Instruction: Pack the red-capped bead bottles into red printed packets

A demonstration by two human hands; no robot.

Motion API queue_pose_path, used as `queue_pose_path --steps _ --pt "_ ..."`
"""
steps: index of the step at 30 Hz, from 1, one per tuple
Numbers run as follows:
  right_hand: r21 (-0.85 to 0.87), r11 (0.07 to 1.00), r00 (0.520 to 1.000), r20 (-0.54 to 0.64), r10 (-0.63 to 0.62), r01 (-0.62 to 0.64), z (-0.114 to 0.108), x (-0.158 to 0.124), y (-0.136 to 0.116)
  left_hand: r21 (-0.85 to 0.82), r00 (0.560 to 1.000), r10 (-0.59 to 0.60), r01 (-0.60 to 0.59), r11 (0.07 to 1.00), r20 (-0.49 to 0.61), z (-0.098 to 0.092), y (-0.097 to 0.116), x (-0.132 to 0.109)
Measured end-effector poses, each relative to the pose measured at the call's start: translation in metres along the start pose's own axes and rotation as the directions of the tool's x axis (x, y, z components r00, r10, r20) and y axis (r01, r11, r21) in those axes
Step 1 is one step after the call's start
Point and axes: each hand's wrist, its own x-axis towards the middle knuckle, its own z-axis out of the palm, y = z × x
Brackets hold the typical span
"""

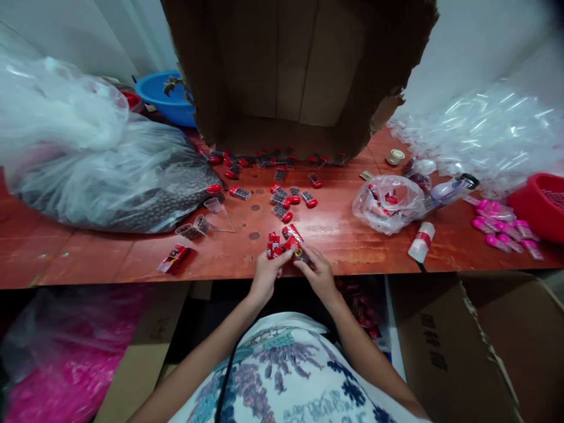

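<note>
My left hand [267, 275] is closed on several small red printed pieces [274, 242], fanned out above its fingers at the table's front edge. Close beside it, my right hand [321, 273] pinches a small clear container with dark contents [301, 254] and red printing. The fingers of both hands meet around these pieces, so their exact contact is partly hidden. Just beyond lie several little clear containers with red caps [282, 212], filled with dark beads. To the left rests a stack of red printed pieces [175, 258].
An open cardboard box [291, 132] stands at the back. A clear bag of dark beads [145, 200] and clear scoops [188, 231] are left. Rightward are a small plastic bag [365, 214], a white roll [422, 242], pink-capped pieces [502, 226] and a red basket [535, 205].
</note>
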Motion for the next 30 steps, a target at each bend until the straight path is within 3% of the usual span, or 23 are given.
queue_pose_path --steps 3,6,9,12,16,21,25,27,30 --pt "-0.015 0.997 0.991 -0.112 0.069 -0.071 -0.001 0.009 0.003 -0.050 0.998 -0.044 0.047 0.998 0.050 -0.006 0.000 -0.001" --pt "-0.183 0.977 0.969 -0.239 0.061 -0.107 -0.010 0.018 0.009 -0.170 0.987 -0.085 0.107 0.980 0.135 -0.014 0.009 -0.002" --pt "-0.281 0.958 0.976 -0.218 -0.003 -0.060 -0.010 0.023 0.002 -0.278 0.960 -0.125 0.195 0.941 0.250 -0.018 0.016 -0.004" --pt "-0.171 0.985 0.992 -0.125 0.017 -0.038 0.006 0.025 -0.019 -0.304 0.933 -0.168 0.268 0.914 0.317 -0.019 0.018 -0.007" --pt "0.024 0.996 0.996 -0.002 0.087 -0.087 0.027 0.031 -0.037 -0.218 0.915 -0.229 0.311 0.925 0.332 -0.025 0.019 -0.008" --pt "0.178 0.967 0.981 0.098 0.167 -0.183 0.037 0.040 -0.035 -0.114 0.896 -0.255 0.315 0.942 0.364 -0.036 0.024 -0.011" --pt "0.314 0.918 0.970 0.079 0.229 -0.242 0.042 0.042 -0.032 -0.011 0.857 -0.329 0.363 0.932 0.397 -0.041 0.020 -0.014" --pt "0.386 0.880 0.959 0.069 0.273 -0.278 0.039 0.045 -0.031 0.007 0.870 -0.341 0.363 0.932 0.356 -0.044 0.018 -0.014" --pt "0.413 0.842 0.937 0.128 0.325 -0.348 0.032 0.048 -0.029 -0.082 0.953 -0.235 0.254 0.964 0.189 -0.049 0.020 -0.011"
